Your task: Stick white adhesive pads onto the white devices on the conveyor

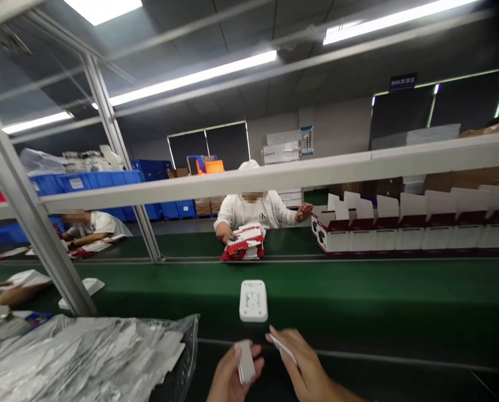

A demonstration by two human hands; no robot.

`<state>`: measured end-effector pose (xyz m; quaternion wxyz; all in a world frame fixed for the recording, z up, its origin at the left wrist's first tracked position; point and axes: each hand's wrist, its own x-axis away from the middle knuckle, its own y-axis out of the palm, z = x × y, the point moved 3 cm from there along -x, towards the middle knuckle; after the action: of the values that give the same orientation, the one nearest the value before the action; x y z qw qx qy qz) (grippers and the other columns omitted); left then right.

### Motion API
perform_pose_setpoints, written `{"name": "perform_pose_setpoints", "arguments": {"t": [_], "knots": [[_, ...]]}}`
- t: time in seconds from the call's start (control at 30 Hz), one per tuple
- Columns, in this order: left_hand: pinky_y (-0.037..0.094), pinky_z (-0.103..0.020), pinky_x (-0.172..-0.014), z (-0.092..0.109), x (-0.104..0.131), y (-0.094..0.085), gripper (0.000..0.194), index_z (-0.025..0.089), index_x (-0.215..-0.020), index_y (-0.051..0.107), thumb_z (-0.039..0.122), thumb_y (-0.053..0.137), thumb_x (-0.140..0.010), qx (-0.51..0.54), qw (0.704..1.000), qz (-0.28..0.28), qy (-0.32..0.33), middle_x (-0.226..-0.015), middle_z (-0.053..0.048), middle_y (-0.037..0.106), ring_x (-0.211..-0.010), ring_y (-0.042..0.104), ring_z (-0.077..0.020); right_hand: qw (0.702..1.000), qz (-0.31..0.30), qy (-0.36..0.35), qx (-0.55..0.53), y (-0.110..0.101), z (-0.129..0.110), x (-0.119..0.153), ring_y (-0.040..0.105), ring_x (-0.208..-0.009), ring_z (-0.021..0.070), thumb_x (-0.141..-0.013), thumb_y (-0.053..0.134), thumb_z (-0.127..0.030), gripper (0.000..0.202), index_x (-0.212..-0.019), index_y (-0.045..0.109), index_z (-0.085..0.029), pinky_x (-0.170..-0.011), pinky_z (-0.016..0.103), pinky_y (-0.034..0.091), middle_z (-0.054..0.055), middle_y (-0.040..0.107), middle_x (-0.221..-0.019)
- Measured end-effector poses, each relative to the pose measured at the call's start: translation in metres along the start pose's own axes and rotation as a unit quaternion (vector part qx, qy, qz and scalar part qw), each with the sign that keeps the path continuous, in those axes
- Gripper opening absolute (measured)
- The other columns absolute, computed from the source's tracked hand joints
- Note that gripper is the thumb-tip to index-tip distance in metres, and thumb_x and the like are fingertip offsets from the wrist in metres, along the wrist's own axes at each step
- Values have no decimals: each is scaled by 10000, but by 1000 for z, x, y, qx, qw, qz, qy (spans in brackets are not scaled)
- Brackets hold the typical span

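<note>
Left hand grips small white plastic piece, right hand pinches thin white card by its edge; both look light, card bends easily.

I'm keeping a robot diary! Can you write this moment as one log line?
left hand: holds small white piece | right hand: holds thin white piece | white tray: on green conveyor belt
</note>
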<state>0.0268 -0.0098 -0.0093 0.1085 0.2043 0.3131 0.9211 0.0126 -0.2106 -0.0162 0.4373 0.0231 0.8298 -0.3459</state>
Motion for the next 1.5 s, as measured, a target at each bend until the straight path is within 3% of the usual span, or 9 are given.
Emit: {"name": "perform_pose_setpoints", "arguments": {"t": [0.13,0.37,0.57,0.77,1.0,1.13,1.23,1.37,1.5], "knots": [[542,-414,-1025,5,-1,-2,402,88,-1154,688,357,721,-858,21,999,26,5,-1194,-185,739,-1085,716,-312,993,-6,20,118,0,37,-39,646,-912,211,-1048,363,-219,432,-1461,488,-227,-812,358,569,88,711,-1050],[551,-408,-998,3,-1,-4,396,76,-1152,686,355,703,-871,-5,1000,22,5,-1159,-183,751,-1021,735,-297,966,-105,14,235,33,96,-89,610,-1125,277,-987,468,-140,322,-1204,703,-179,-1003,454,484,120,698,-1246],[557,-392,-969,4,-4,-7,406,99,-1125,709,385,739,-839,-22,999,20,14,-1144,-175,758,-994,740,-284,945,-170,21,277,26,96,-76,582,-1228,315,-979,505,-176,385,-1341,637,-167,-1056,494,448,121,640,-1360],[526,-440,-1032,3,-4,-7,414,107,-1129,715,401,735,-838,-21,1000,7,12,-1157,-178,752,-1004,734,-296,937,-219,31,270,0,91,-54,422,-1427,341,-961,570,-532,668,-1517,445,-184,-1197,573,305,107,476,-1526],[456,-464,-1141,9,5,1,380,83,-1166,676,344,679,-889,38,999,23,23,-1205,-198,731,-1122,701,-318,933,-232,26,274,-15,96,-47,436,-1421,339,-952,625,-446,550,-1418,572,-158,-1226,560,280,126,560,-1455],[426,-433,-1178,14,5,3,349,84,-1192,657,310,631,-927,85,995,23,40,-1284,-196,695,-1231,645,-302,950,-150,25,271,-24,77,-38,418,-1430,345,-985,565,-382,511,-1448,535,-167,-1202,584,306,120,522,-1491],[422,-421,-1178,10,0,1,371,92,-1187,666,342,660,-913,81,996,5,47,-1295,-186,692,-1249,633,-294,972,-74,-4,222,-17,31,-24,389,-1449,318,-971,570,-415,676,-1546,364,-126,-1183,530,355,167,409,-1566],[462,-364,-1113,-4,-4,3,382,139,-1130,704,371,765,-834,0,999,-12,50,-1225,-132,734,-1195,659,-253,983,-110,-58,131,11,-31,-6,324,-1485,322,-928,607,-568,952,-1594,150,-64,-1191,548,333,224,355,-1580],[540,-280,-913,-14,-2,10,355,170,-1106,711,390,765,-832,-97,994,-44,41,-1156,-96,753,-1060,700,-207,986,-119,-70,94,20,-44,-2,362,-1468,288,-992,583,-375,650,-1547,324,-155,-1204,554,300,127,507,-1505]]}}
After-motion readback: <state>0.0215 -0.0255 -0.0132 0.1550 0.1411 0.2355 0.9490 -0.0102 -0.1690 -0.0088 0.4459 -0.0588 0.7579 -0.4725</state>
